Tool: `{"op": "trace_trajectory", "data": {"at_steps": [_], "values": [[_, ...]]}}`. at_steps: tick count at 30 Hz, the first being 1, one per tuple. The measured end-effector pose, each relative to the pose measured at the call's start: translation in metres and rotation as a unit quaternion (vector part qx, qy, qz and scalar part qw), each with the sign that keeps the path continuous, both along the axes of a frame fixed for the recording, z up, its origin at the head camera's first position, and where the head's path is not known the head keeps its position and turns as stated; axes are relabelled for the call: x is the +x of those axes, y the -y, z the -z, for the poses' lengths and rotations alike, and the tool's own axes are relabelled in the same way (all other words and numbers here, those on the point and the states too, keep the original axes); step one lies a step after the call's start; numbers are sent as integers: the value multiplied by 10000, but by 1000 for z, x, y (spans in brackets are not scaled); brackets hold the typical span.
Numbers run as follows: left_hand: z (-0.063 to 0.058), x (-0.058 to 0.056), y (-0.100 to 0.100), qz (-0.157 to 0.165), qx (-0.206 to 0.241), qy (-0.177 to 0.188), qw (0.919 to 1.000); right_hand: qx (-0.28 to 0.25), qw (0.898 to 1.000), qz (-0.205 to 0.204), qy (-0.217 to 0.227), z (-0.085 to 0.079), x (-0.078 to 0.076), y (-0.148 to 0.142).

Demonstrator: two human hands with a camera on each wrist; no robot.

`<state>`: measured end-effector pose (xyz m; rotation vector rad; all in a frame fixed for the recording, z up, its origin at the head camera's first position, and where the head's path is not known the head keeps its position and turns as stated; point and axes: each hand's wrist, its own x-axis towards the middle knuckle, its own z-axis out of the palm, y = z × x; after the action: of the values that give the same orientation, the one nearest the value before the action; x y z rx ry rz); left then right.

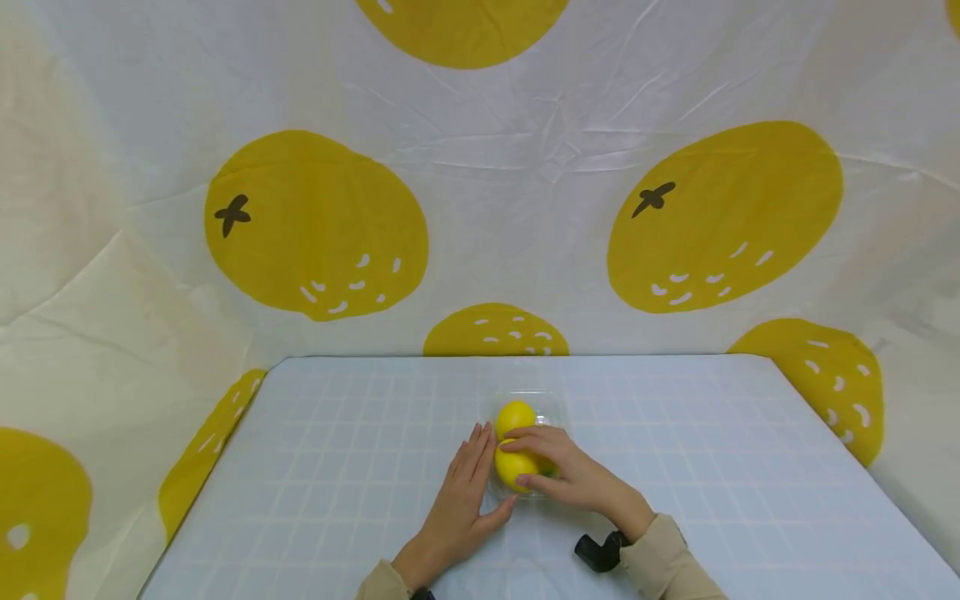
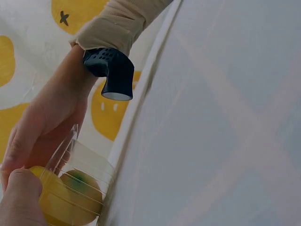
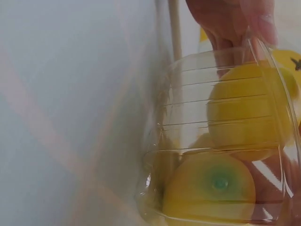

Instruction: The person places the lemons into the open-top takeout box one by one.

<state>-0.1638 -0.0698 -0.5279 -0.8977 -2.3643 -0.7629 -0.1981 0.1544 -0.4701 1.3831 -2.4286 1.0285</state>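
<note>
A clear plastic box [image 3: 183,113] holds several lemons. Two yellow ones show best from the head: a far lemon [image 1: 515,415] and a near lemon [image 1: 513,468]. My right hand [image 1: 573,471] reaches over the box from the right and grips the near lemon, thumb on the near side, fingers on the far side. Another lemon [image 3: 211,186], greenish at its tip, sits low behind the box wall and is mostly hidden by that hand from above. My left hand [image 1: 463,500] lies along the box's left side, fingers straight, thumb spread toward the near edge.
The box stands on a table [image 1: 360,450] with a pale checked cover. Behind hangs a white cloth [image 1: 517,208] printed with large yellow fruit. A black wrist camera [image 1: 598,552] sticks out by the right sleeve, close above the table.
</note>
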Motion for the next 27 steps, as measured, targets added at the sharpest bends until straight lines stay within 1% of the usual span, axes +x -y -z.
{"op": "trace_trajectory", "data": {"at_steps": [6,14,21,24,27], "values": [[3,0,0,9,0,24,10000,-51,9998,24,-200,2,-1,0],[3,-1,0,12,16,39,10000,-100,9997,184,-85,0,1,2],[2,0,0,-39,-27,17,10000,217,9990,303,-259,3,1,4],[1,1,-1,-43,-35,32,10000,212,9989,299,-292,4,1,4],[0,0,-1,-64,-66,64,9999,388,9977,297,-467,4,1,4]]}}
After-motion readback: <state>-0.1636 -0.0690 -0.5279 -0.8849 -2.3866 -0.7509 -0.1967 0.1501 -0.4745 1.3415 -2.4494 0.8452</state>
